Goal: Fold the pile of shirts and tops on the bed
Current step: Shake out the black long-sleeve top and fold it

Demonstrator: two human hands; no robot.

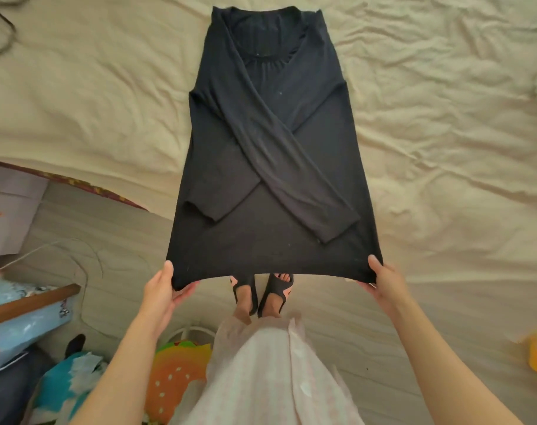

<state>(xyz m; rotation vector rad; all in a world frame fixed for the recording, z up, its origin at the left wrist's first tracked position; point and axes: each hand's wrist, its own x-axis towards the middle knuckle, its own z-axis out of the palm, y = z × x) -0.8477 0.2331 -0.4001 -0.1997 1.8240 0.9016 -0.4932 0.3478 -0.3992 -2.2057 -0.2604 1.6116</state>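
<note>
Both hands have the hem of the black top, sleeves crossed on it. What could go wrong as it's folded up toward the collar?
The crossed sleeves lie loose on the black top; lifting the hem could slide them off.

Left hand and right hand pinch only the corners, so the middle may sag and crease.

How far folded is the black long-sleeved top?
Partly folded. On the black long-sleeved top both sleeves lie crossed over the front; the body is still full length, its hem corners pinched by the left hand and right hand.

The black top hides both hands' fingers beneath its hem and partly covers the sandalled feet.
</note>
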